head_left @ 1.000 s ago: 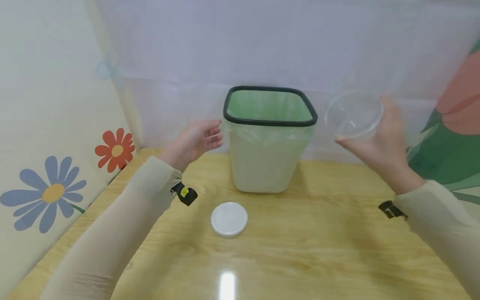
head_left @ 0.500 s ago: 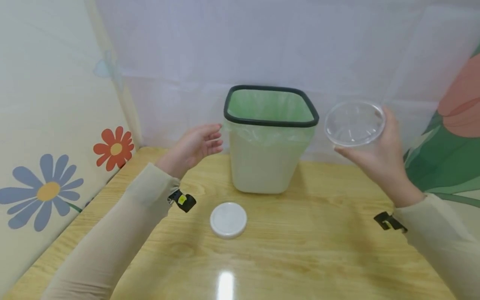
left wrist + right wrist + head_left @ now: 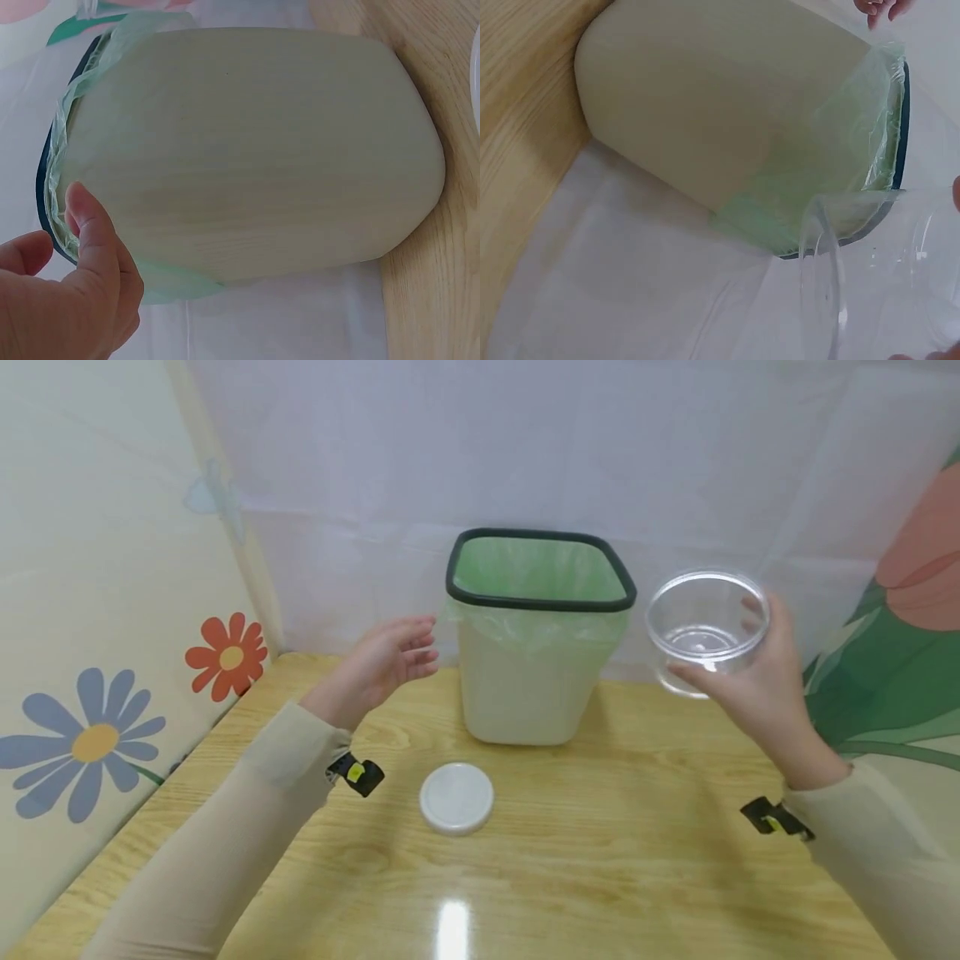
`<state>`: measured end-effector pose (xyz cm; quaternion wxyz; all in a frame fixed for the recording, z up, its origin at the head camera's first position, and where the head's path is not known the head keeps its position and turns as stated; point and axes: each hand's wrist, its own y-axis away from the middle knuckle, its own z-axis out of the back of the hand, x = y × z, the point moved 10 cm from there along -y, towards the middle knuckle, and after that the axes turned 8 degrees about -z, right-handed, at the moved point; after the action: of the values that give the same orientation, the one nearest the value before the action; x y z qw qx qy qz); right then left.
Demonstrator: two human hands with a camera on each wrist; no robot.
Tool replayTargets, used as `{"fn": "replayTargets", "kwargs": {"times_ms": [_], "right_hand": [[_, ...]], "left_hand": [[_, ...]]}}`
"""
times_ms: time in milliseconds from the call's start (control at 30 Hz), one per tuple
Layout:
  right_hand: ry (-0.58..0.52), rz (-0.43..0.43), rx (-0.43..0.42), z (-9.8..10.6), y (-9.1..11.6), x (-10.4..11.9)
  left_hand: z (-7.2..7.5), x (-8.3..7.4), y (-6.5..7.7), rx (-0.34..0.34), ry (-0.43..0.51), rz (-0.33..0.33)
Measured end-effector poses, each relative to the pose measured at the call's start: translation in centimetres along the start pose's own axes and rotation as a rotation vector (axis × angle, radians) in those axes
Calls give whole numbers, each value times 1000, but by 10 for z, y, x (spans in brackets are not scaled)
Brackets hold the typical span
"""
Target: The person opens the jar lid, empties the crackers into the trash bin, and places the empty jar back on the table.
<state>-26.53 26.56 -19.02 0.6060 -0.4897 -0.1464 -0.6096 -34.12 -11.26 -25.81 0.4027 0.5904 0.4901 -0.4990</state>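
Observation:
In the head view my right hand [image 3: 765, 693] grips a clear round plastic container [image 3: 701, 639] by its side, held in the air to the right of the bin. Its mouth faces up and I see nothing inside. The right wrist view shows the container's clear wall [image 3: 877, 270] near the bin's rim. My left hand [image 3: 378, 664] is raised beside the bin's left side, fingers loosely bent and holding nothing. A cream trash bin [image 3: 528, 681] with a dark rim and a green liner bag [image 3: 540, 564] stands between the hands. On the table lies a round white lid [image 3: 457, 797].
The wooden table [image 3: 600, 860] reaches back to a pale wall covering [image 3: 540, 452] behind the bin. A side panel with painted flowers [image 3: 93, 743] borders the left, and another with a large pink flower [image 3: 926, 560] borders the right.
The clear container has tilted in my right hand, so that its mouth and inside now show from above. The right hand has dropped slightly. The left hand has shifted slightly down and left.

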Motion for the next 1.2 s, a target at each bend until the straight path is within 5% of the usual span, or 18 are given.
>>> {"fn": "replayTargets", "kwargs": {"times_ms": [667,1200], "right_hand": [[-68,-99,72,-7,14,-13],[-66,-129,94,-13,23,-27]], "left_hand": [[4,7,13,-5,-12,-75],[12,11,20,-3,-154,-98]]}}
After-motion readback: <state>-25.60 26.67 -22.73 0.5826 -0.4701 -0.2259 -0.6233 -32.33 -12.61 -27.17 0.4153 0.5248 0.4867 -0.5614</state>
